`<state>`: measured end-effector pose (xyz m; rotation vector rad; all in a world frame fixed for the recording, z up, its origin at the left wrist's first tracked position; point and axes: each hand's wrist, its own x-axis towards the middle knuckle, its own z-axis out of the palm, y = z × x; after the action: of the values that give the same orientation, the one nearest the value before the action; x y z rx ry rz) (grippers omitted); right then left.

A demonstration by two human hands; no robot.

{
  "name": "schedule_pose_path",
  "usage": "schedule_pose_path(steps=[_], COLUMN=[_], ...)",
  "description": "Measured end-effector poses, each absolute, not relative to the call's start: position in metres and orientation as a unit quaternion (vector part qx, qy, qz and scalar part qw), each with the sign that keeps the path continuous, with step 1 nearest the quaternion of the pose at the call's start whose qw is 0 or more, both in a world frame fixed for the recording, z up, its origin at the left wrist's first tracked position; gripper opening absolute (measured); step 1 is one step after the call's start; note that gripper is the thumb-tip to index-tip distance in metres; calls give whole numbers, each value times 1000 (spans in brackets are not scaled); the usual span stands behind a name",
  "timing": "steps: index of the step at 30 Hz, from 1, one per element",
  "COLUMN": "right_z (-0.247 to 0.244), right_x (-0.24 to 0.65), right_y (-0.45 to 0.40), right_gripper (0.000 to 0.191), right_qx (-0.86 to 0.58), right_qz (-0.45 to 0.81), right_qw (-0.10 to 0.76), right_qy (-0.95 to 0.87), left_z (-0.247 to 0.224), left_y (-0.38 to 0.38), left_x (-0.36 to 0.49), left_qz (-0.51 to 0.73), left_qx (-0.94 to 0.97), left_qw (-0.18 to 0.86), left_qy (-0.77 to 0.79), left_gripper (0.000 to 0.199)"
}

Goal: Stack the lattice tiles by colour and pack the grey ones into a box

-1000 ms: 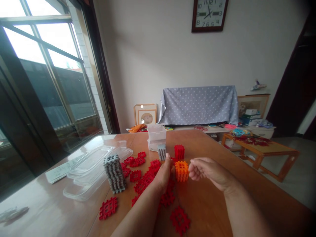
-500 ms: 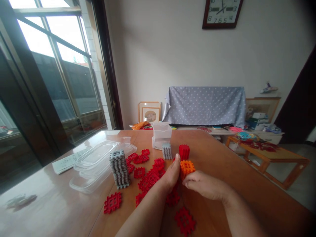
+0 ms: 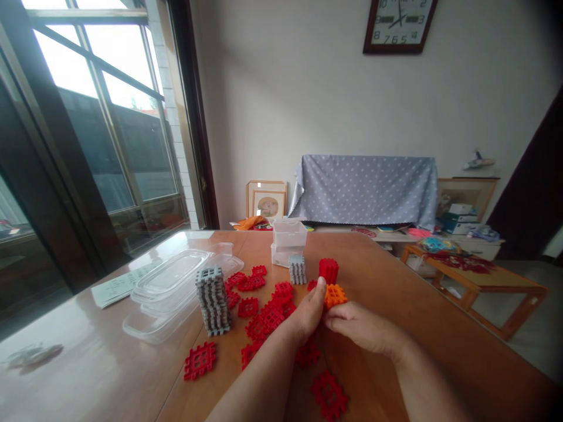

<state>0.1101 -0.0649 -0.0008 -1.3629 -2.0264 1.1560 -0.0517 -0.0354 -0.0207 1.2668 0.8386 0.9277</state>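
Between my two hands stands a stack of orange notched plastic building tiles (image 3: 335,296), its top facing up and its lower part hidden by fingers. My left hand (image 3: 311,309) presses against its left side, thumb upward. From the right, my right hand (image 3: 363,328) curls its fingers round the near side of the stack. Just behind is an upright stack of red tiles (image 3: 328,270). Loose red tiles (image 3: 268,319) lie in a heap left of my left forearm, partly covered by it. A single red tile (image 3: 329,395) lies flat nearer to me, between the forearms.
A tall grey tile stack (image 3: 213,302) stands at left, a shorter grey stack (image 3: 298,269) farther back by clear plastic boxes (image 3: 289,240). Transparent lids (image 3: 165,293) and a paper sheet (image 3: 121,287) lie on the left of the wooden table (image 3: 396,293). One red tile (image 3: 200,360) lies front left.
My right hand has slid slightly left, closer to my left hand, and now covers more of the orange stack's near side. The other tiles have stayed put.
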Motion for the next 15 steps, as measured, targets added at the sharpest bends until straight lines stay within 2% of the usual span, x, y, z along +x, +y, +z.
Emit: schedule_pose_path(steps=[6, 12, 15], right_z=[-3, -9, -5], right_x=[113, 113, 112], right_y=[-66, -63, -65], right_gripper=[28, 27, 31], right_qx=[-485, -494, -496], right_qz=[427, 431, 446], right_qw=[203, 234, 239], right_qy=[-736, -718, -706], left_z=[-25, -33, -31], left_y=[-32, -28, -29], left_x=[-52, -50, -50], left_qz=[406, 368, 367], left_qx=[551, 546, 542], left_qw=[638, 662, 667], left_qy=[354, 358, 356], left_gripper=[74, 88, 87])
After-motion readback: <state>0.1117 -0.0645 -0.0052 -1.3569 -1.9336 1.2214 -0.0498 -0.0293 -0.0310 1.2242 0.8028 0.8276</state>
